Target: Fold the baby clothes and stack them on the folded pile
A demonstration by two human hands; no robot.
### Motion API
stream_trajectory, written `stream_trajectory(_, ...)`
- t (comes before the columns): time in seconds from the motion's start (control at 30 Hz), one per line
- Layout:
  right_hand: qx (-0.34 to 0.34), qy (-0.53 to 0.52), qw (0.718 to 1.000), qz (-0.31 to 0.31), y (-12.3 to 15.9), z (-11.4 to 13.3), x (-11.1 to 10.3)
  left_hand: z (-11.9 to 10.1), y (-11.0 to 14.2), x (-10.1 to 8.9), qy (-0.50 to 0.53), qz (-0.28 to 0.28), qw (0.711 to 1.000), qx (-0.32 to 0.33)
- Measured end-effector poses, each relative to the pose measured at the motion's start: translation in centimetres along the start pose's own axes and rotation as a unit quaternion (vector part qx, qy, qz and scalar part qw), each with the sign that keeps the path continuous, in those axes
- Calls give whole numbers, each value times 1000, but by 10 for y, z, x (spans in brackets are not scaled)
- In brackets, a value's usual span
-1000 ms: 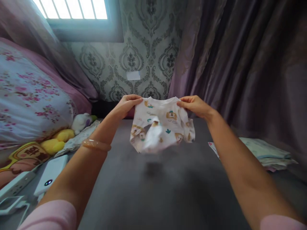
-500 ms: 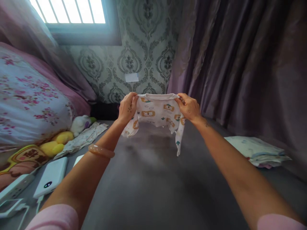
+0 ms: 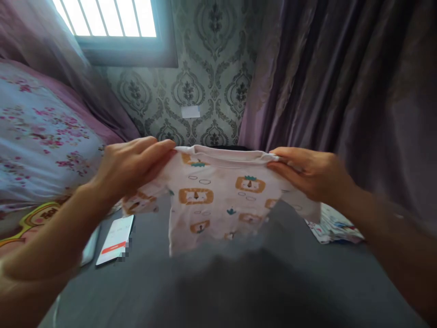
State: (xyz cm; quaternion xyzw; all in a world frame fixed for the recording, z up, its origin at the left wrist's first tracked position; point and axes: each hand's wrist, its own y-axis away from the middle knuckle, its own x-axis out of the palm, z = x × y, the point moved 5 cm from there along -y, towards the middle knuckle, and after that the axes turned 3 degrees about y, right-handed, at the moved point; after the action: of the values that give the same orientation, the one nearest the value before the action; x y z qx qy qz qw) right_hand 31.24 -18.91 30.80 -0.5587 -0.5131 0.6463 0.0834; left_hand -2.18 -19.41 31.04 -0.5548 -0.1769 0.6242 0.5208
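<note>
A small white long-sleeved baby shirt with orange lion faces and green tufts hangs stretched between my hands, its neckband facing up. My left hand pinches the left shoulder of the shirt, and my right hand grips the right shoulder. Both hands are closed on the cloth. The left sleeve droops below my left hand; the right sleeve hangs under my right hand. The shirt's hem is in the air above the grey sheet.
At left on the sheet lies a phone with a lit screen, near a yellow-edged cushion. A pile of folded clothes sits at right, partly behind my right arm. Curtains and a patterned wall stand behind.
Both hands have drawn back nearer to me and farther apart, bringing the shirt closer. The shirt now hangs wider and its front shows larger. Both hands keep their hold.
</note>
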Motion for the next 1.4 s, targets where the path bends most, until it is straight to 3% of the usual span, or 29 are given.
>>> stream_trajectory(0.1,76,-134,980,128,-9,-2,-10,11,-9,-15,124,76,989,-30)
stream_trajectory(0.17,119,-224,935,248,-14,-6,4,17,-12,1,220,176,956,-78)
stream_trajectory(0.27,141,-302,864,376,-10,-13,50,13,3,56,333,320,880,-111)
stream_trajectory(0.37,129,-306,839,431,9,-21,119,-4,43,129,359,412,835,-69)
stream_trajectory(0.47,89,-275,844,452,43,-24,192,-22,93,198,335,446,828,-54)
stream_trajectory(0.53,86,-227,859,451,68,-25,232,-32,123,233,281,466,838,-51)
stream_trajectory(0.67,66,-135,880,451,102,-25,278,-46,157,268,216,471,855,-34)
stream_trajectory(0.87,38,-64,888,454,107,-36,313,-36,160,289,187,463,866,-43)
stream_trajectory(1.13,59,-50,892,445,78,-65,350,-8,125,340,200,445,871,-50)
stream_trajectory(1.23,72,-62,899,429,70,-72,359,-2,117,355,216,434,871,-84)
stream_trajectory(1.4,142,-110,900,397,71,-77,374,-1,119,369,239,455,843,-157)
